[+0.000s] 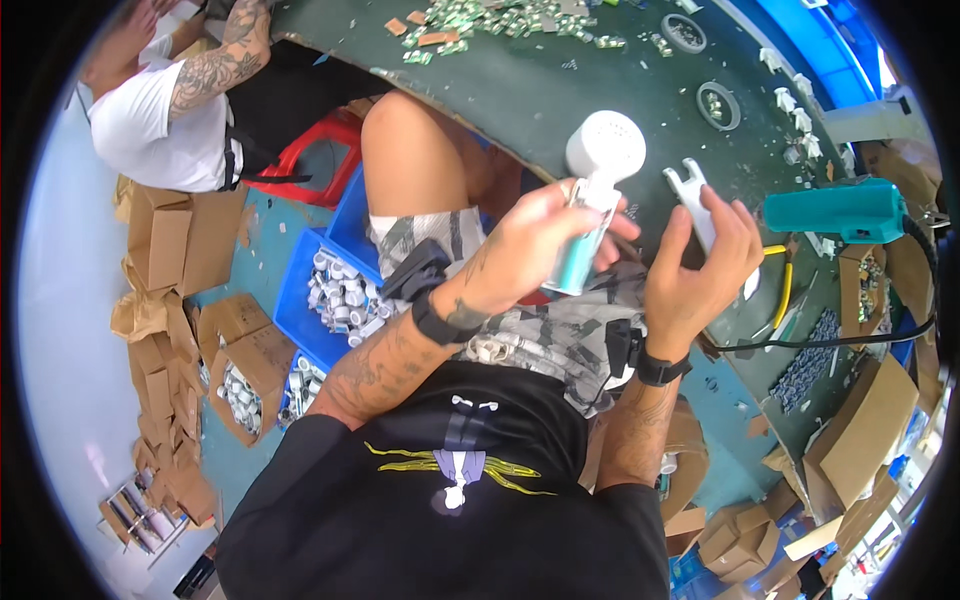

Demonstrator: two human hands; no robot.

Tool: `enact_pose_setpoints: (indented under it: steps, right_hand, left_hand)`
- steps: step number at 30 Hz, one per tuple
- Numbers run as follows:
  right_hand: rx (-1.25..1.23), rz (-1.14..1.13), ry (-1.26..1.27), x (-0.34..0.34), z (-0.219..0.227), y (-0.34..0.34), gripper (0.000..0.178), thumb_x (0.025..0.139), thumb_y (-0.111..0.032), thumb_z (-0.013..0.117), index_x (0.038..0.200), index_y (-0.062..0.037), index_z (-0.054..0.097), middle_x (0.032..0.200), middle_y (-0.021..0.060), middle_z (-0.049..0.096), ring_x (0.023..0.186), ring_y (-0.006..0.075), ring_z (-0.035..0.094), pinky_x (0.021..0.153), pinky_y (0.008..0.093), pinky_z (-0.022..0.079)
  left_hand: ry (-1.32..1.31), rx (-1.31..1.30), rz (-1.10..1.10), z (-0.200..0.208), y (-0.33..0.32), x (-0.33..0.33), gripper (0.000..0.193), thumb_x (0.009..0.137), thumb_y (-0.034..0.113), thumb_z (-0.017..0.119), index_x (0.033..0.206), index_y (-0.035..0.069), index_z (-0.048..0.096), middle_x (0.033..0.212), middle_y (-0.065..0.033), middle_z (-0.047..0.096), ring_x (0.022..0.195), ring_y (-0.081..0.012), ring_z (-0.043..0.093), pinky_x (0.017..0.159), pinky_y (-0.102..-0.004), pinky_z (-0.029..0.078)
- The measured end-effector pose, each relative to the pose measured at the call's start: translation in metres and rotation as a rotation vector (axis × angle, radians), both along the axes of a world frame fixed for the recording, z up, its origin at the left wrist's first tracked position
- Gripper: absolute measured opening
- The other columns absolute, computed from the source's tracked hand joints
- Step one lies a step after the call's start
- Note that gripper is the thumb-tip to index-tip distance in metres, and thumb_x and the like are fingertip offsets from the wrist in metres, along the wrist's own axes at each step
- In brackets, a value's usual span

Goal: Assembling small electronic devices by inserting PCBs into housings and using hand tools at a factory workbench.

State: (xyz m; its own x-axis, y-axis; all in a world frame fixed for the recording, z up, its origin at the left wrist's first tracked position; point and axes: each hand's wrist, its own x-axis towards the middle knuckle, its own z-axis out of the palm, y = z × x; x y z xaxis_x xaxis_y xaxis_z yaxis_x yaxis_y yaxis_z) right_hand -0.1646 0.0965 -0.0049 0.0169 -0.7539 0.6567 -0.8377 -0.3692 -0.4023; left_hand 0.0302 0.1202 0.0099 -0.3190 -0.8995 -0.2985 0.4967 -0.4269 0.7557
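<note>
My left hand is closed round a small white device whose round, perforated head points up and away from me. Its handle is uncovered on one side, showing a teal cylinder inside. Beside it, my right hand has thumb and fingers on a white forked shell piece, a long narrow part like a handle cover. The two parts are apart. Both hands are above my lap at the table's near edge, and the right palm hides part of the shell.
On the dark green table are small green circuit boards, two round dishes, a teal electric tool with a black cable and yellow-handled pliers. A blue bin of white parts stands left. Another person sits far left.
</note>
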Motion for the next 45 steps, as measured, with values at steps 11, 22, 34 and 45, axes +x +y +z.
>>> enact_pose_setpoints:
  steps: [11,22,34,45]
  right_hand:
    - [0.561,0.497,-1.102,0.024,0.024,0.018,0.086,0.089,-0.027,0.083,0.157,0.002,0.041,0.143,0.0181,0.057,0.13,0.0279,0.06,0.109,0.0413,0.05]
    - [0.363,0.424,-1.137,0.028,0.004,0.021,0.106,0.077,-0.03,0.096,0.158,-0.002,0.034,0.144,0.0238,0.055,0.131,0.0338,0.06,0.105,0.0454,0.055]
    - [0.463,0.442,-0.985,0.015,0.013,0.035,0.113,0.079,-0.037,0.096,0.161,-0.0069,0.024,0.152,0.0426,0.045,0.128,0.0403,0.064,0.104,0.0463,0.055]
    - [0.381,0.323,-0.96,0.022,0.012,0.044,0.12,0.076,-0.051,0.095,0.163,-0.0136,0.022,0.156,0.0463,0.037,0.103,0.0308,0.074,0.09,0.0418,0.061]
  left_hand:
    - [-0.642,-0.506,-0.255,0.027,0.006,0.019,0.044,0.102,0.016,0.067,0.137,-0.008,0.054,0.098,-0.0259,0.07,0.09,-0.0415,0.071,0.078,-0.0461,0.053]
    - [-0.745,-0.462,0.044,0.012,0.005,0.01,0.045,0.091,0.017,0.084,0.116,-0.003,0.053,0.093,-0.0177,0.074,0.083,-0.0328,0.079,0.068,-0.0378,0.059]
    - [-1.02,-1.039,0.112,0.01,-0.002,0.029,0.051,0.077,0.01,0.09,0.115,0.0,0.058,0.113,-0.0224,0.078,0.078,-0.0281,0.077,0.065,-0.0337,0.06]
    - [-1.035,-1.236,0.13,0.008,-0.009,0.04,0.05,0.079,0.019,0.091,0.112,0.001,0.057,0.11,-0.0196,0.079,0.071,-0.0224,0.075,0.058,-0.0302,0.055]
